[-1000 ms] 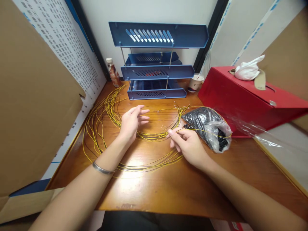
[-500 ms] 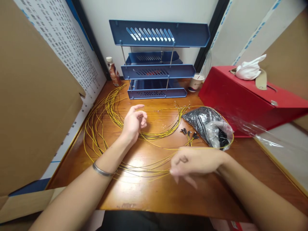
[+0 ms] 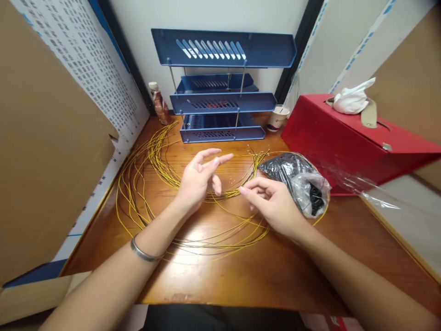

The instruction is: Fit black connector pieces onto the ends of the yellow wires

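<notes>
My left hand (image 3: 199, 181) is above the left-middle of the table, index finger stretched out and the other fingers loosely bent. Its index fingertip lies close to the end of a single yellow wire (image 3: 275, 152) that loops round the bag. Just right of it, my right hand (image 3: 275, 202) has thumb and forefinger pinched together; what they hold, if anything, is too small to make out. Beneath both hands runs a bundle of thin yellow and black wires (image 3: 161, 166), with bare-looking ends at the upper right. More wires (image 3: 220, 246) curve across the table's front.
A clear plastic bag of black parts (image 3: 287, 169) lies on the right, beside a red box (image 3: 344, 138) with tissue on top. Behind stand a blue tray rack (image 3: 223, 134), a paper cup (image 3: 277, 118) and a bottle (image 3: 159, 105). Cardboard (image 3: 51, 138) borders the left.
My right hand has moved up and slightly left from the front wires, its fingers now pinched. My left hand has shifted a little right, index finger extended. The view has shifted slightly.
</notes>
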The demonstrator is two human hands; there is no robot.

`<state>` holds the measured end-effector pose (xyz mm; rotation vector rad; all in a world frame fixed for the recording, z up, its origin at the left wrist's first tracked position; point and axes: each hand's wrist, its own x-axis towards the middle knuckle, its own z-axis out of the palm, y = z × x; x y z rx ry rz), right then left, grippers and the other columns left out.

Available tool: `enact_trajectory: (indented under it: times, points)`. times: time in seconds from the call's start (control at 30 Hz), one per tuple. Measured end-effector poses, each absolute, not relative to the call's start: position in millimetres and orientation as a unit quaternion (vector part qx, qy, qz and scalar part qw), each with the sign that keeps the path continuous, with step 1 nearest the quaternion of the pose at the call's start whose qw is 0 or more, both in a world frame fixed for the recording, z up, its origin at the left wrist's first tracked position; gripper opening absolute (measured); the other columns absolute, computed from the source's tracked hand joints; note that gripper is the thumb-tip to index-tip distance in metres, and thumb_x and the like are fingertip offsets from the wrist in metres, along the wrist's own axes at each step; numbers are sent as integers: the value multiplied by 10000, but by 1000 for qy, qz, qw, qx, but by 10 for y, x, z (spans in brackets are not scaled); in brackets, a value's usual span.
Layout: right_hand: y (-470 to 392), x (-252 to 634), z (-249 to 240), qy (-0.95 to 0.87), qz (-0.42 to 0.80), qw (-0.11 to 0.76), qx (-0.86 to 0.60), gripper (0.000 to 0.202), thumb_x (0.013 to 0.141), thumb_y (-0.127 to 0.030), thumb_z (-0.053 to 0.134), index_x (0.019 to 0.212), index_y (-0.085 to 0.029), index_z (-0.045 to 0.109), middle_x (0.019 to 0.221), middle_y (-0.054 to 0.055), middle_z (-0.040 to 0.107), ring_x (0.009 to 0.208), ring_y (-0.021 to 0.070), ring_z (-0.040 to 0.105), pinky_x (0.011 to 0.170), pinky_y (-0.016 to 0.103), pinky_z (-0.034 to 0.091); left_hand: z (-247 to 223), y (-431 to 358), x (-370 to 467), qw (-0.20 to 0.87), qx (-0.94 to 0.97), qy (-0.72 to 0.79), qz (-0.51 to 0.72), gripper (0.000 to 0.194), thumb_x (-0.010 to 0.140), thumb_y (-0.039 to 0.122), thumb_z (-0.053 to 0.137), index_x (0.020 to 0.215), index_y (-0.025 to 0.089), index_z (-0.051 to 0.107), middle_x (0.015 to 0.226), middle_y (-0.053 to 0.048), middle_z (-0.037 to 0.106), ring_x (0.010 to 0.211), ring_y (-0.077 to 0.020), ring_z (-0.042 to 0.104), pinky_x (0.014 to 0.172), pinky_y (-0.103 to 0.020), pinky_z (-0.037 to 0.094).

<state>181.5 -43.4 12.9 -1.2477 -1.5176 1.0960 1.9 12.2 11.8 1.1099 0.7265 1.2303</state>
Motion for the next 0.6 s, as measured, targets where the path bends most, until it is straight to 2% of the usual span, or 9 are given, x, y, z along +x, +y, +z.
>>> enact_trajectory:
  times: [0.1,0.17,0.23,0.3,0.4,0.53,0.6]
  points:
    - [-465,1765,88,-649,402,395,-510,273,852,-416,659,819,-154,725,571,-7,571,479,94,403,461,245,276,92,65,71,650,492,300,495,451,850,404,732,1191,188,532,1119,-106,759,453,-77,632,440,-196,485]
    - [-493,1755,65,-671,382,380,-509,266,867,-403,650,822,-163,756,604,10,615,490,97,395,468,255,263,66,39,99,647,499,282,504,393,884,390,706,1190,191,561,1102,-91,767,712,-130,736,643,-224,566]
    - [-519,1746,44,-679,373,377,-507,259,875,-402,650,884,-177,779,678,28,678,509,105,425,480,259,283,39,15,125,636,507,261,519,329,919,374,672,1186,198,593,1106,-78,769,1005,-163,727,865,-258,554]
    - [-538,1729,20,-676,370,386,-507,274,872,-402,660,984,-187,787,718,35,712,506,108,440,483,260,305,19,-18,156,639,512,249,517,313,939,375,650,1198,205,609,1121,-75,766,1140,-172,680,980,-282,506]
    - [-556,1690,-15,-668,375,407,-497,270,864,-367,667,1011,-177,791,718,41,726,500,113,467,490,262,340,5,-88,216,676,501,252,479,377,910,402,683,1212,189,608,1135,-104,759,1076,-197,706,954,-314,523]
    - [-560,1664,-16,-648,405,430,-480,218,868,-300,631,819,-155,786,734,63,745,576,141,568,530,266,400,7,-153,273,723,472,254,435,497,850,450,737,1238,185,575,1119,-134,758,920,-221,741,769,-304,563]
    - [-553,1671,10,-633,414,439,-485,221,863,-301,632,785,-147,769,727,68,749,594,151,594,539,265,416,4,-154,275,740,450,253,432,481,870,483,701,1237,200,574,1123,-131,757,909,-223,739,741,-304,559]
